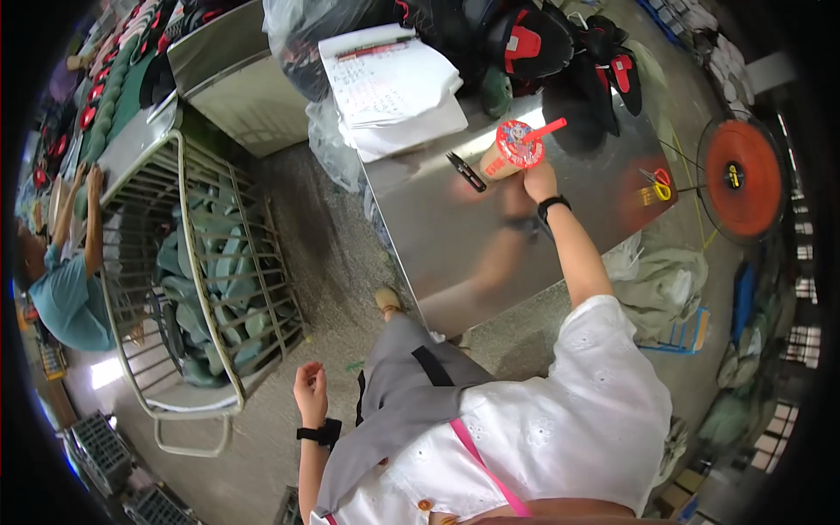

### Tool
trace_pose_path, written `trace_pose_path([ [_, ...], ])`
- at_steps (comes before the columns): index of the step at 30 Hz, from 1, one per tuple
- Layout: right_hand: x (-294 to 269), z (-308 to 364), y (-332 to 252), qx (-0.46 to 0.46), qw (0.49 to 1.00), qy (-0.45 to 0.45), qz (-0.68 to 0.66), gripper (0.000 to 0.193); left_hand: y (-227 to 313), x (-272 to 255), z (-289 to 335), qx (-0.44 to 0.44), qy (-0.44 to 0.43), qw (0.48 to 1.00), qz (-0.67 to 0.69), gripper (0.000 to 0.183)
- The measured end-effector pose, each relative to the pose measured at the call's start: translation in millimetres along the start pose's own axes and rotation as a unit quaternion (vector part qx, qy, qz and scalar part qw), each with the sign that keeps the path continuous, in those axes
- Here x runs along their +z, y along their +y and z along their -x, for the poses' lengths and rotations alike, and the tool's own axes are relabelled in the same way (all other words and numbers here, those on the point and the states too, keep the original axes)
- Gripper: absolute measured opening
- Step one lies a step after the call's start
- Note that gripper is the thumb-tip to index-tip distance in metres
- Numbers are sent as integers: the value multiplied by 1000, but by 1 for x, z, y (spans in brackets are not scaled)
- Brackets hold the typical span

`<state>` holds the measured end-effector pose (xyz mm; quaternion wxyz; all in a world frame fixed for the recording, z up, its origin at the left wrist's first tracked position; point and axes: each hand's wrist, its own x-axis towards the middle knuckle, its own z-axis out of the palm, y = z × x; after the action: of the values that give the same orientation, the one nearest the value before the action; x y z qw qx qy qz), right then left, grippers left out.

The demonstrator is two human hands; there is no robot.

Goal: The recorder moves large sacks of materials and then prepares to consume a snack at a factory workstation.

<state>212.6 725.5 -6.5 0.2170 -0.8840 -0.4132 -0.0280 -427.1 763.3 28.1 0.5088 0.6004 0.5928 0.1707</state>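
Observation:
A sealed drink cup (502,161) with a red printed lid and a thick red straw stands on the shiny metal table (437,254). My right hand (540,182) is closed around the cup's right side, its fingers partly hidden behind it. Just left of the cup lies a pair of black thread snips (466,171). My left hand (311,389) hangs beside my grey trousers, loosely curled with a gap between thumb and fingers. Nothing shows in it, and it touches nothing.
Written papers (394,83) with a pen lie at the table's far left, beside black and red shoes (534,48). Yellow-handled scissors (656,185) sit at the right corner, near an orange fan (739,178). Left stands a barred cart (184,210) of green shoe parts; beyond it works another person (74,293).

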Motion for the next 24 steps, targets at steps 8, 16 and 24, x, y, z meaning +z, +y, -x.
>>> trace_pose_path([
  [8,-16,117,-68,4,999,-33,-35,16,43,18,-80,77,-72,990,99,15],
  [16,13,162,-184,18,998,-65,6,9,80,37,-116,149,-241,957,65,33],
  [24,3,159,-299,299,415,-112,-852,29,161,13,-129,360,34,931,-56,84],
])
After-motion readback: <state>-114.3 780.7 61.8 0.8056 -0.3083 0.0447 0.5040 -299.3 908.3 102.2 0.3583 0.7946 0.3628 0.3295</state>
